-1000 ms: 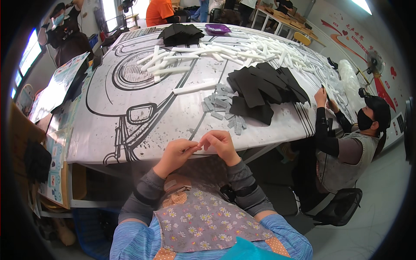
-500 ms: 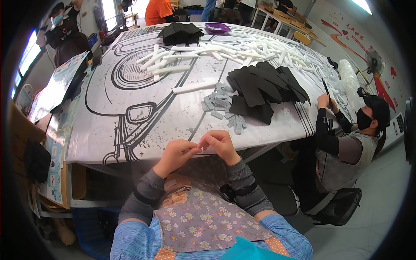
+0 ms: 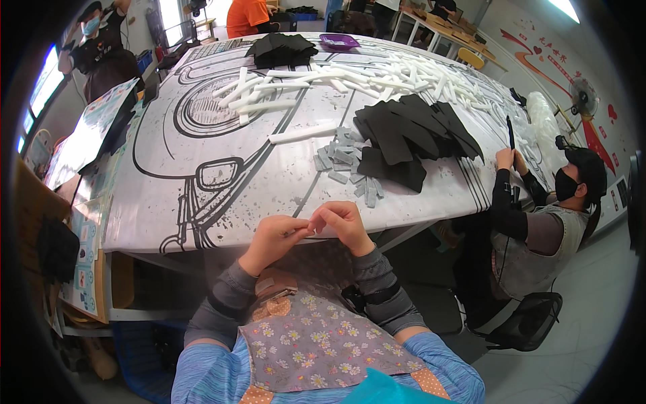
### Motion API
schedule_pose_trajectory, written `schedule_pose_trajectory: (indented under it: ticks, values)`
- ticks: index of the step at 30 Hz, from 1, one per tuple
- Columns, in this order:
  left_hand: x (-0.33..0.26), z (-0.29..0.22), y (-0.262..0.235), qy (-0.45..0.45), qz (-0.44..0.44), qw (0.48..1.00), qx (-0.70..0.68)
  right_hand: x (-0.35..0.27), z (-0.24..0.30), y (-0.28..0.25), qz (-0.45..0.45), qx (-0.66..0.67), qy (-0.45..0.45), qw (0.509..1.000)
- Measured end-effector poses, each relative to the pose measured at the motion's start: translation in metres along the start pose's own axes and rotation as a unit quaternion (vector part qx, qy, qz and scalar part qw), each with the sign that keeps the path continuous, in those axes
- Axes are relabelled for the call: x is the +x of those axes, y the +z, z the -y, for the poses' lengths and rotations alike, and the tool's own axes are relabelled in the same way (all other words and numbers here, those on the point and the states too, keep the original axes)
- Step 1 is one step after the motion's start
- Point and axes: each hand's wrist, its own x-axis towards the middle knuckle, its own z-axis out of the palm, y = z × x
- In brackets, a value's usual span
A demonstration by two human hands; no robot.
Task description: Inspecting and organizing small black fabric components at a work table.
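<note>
My left hand point(image 3: 274, 237) and my right hand point(image 3: 340, 224) meet at the fingertips over the near edge of the table point(image 3: 155, 215). Both are pinched closed; whatever may lie between the fingers is too small to make out. Just beyond them lies a loose heap of small grey blocks point(image 3: 342, 159). A pile of flat black pieces point(image 3: 410, 135) spreads out to the right of that heap. One long white foam-like strip point(image 3: 303, 135) rests to the left of the grey blocks.
Many white strips point(image 3: 269, 87) are strewn across the table's far half. Behind them stand another black stack point(image 3: 281, 50) and a purple tray point(image 3: 338, 42). At the right a co-worker point(image 3: 545, 215) sits holding a black piece. Another person point(image 3: 101, 50) stands at far left.
My hands stay almost where they were, fingertips together. The co-worker at the right has raised and turned the black piece slightly.
</note>
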Motion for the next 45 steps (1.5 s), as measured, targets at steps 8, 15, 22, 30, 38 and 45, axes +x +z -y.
schedule_pose_trajectory:
  ticks: [8, 15, 22, 30, 38, 45]
  values:
    - [0.0, 0.001, -0.001, 0.014, 0.01, 1.0, 0.01, -0.001, 0.002, 0.0, -0.004, -0.017, -0.011, 1.0]
    - [0.0, 0.001, 0.0, 0.008, -0.006, 1.0, 0.003, -0.001, 0.001, 0.0, -0.004, -0.013, -0.004, 1.0]
    - [-0.001, 0.003, 0.0, 0.021, -0.004, 1.0, 0.0, -0.002, -0.003, -0.003, -0.006, 0.015, -0.011, 1.0]
    - [-0.001, 0.004, -0.001, 0.017, 0.014, 1.0, 0.01, -0.001, -0.001, -0.001, 0.0, -0.012, -0.01, 1.0]
    - [0.0, 0.004, 0.003, 0.048, -0.009, 0.999, 0.014, -0.002, -0.003, -0.003, -0.015, 0.017, -0.003, 1.0]
    - [0.0, 0.003, 0.002, 0.037, -0.006, 0.999, 0.012, -0.001, -0.002, -0.002, -0.003, 0.004, -0.002, 1.0]
